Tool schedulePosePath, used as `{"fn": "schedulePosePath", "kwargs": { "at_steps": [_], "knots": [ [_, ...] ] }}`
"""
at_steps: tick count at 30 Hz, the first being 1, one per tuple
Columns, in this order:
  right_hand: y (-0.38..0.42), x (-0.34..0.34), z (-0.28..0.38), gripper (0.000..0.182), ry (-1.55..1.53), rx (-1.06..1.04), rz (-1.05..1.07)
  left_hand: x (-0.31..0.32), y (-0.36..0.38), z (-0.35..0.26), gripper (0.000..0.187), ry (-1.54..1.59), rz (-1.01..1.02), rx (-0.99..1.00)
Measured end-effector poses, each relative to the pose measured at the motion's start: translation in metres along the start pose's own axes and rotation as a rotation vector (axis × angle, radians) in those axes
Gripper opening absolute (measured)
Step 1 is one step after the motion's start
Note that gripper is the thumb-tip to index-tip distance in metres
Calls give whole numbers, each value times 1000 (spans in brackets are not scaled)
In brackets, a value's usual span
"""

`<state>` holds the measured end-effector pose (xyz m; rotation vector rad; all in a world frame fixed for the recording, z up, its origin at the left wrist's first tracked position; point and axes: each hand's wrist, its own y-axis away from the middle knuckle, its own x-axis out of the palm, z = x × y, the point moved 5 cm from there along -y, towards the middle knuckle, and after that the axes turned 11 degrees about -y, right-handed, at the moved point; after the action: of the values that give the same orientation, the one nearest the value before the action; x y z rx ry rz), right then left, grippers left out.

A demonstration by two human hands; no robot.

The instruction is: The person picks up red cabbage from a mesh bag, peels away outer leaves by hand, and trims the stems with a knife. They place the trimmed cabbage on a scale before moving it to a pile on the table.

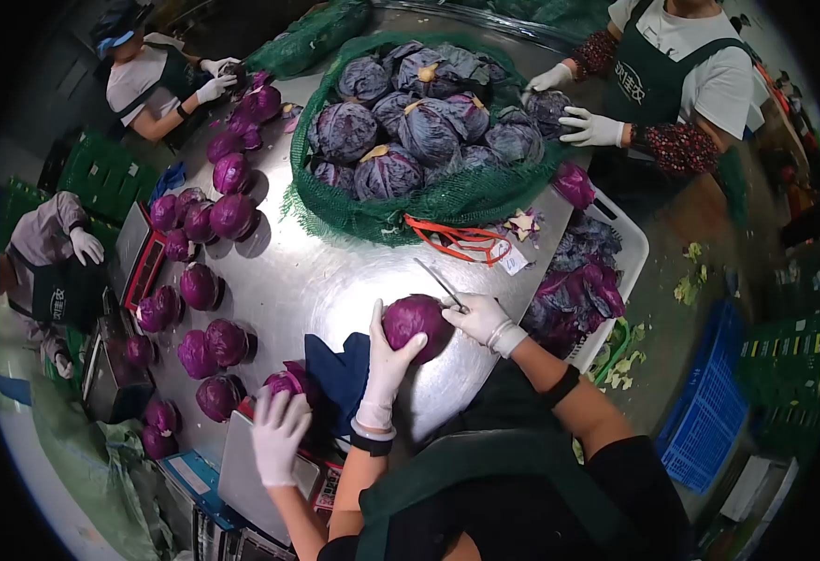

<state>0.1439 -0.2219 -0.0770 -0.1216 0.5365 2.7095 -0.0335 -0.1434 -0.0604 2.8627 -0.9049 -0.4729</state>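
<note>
The fingers of my gloved left hand (391, 360) were clamped around the near left side of a purple cabbage (419, 327), which I held up over the near part of a shiny metal tabletop (312, 280). The fingers of my gloved right hand (480, 323) were closed on a knife (443, 283), just beside the cabbage's right side; the blade pointed far and left, and I cannot tell whether it touched the leaves. Left of my left wrist lay a dark blue cloth (337, 374). Nearer and further left, another person's gloved hand (281, 432) reached in, by a second purple cabbage (288, 379).

Loose purple cabbages (232, 215) were scattered along the left of the tabletop. On its far side sat a green mesh bag (373, 222), opened wide around large, dark-leaved cabbages (424, 131), with an orange cord (452, 251) and a white tag (513, 261) at its near edge. To the right, a white crate (636, 252) held purple leaves (574, 294).

At the far right, a co-worker in a dark apron (658, 84) had both gloved hands on a dark cabbage (548, 112). Another worker (148, 79) stood far left, and a third (45, 252) was at the left.
</note>
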Motion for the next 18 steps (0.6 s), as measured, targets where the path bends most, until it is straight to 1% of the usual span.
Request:
{"fn": "schedulePosePath", "kwargs": {
  "at_steps": [1,3,4,5,7,8,9,10,11,12,13,14,15,16,17,18],
  "knots": [
    [-1,-2,4,33,-2,-1,0,-3,7,6,99,-70,24,21],
    [2,2,10,31,189,0,174,-8,23,9,98,-222,71,78],
    [6,2,12,27,272,-194,110,-8,32,12,98,-216,63,70],
    [6,6,1,27,276,-193,119,-8,39,13,98,-192,60,71],
    [-2,6,-16,27,600,-410,-76,-11,41,8,98,-171,51,82],
    [-9,2,-18,26,469,-299,-78,-13,39,6,99,40,52,9],
    [-6,5,-16,26,471,-310,-69,-15,39,7,99,251,50,-64],
    [-2,3,-20,25,181,-222,-46,-18,34,18,99,269,42,-66],
    [5,4,-10,23,-108,-122,-20,-19,35,16,99,269,28,-66],
    [13,10,8,27,-128,-291,-39,-16,36,12,99,216,80,-49],
    [16,10,11,27,-139,-288,-48,-13,37,9,98,160,145,-31],
    [15,12,13,28,145,-275,-15,-10,37,13,99,2,136,52],
    [14,11,15,30,432,-253,18,-5,38,16,100,80,122,22],
    [15,8,17,32,392,-199,61,-3,36,22,99,-6,66,88],
    [14,5,17,32,398,-191,52,-1,33,15,97,-86,3,150],
    [14,5,17,31,385,-203,57,5,33,11,97,-77,8,148]
  ]
}}
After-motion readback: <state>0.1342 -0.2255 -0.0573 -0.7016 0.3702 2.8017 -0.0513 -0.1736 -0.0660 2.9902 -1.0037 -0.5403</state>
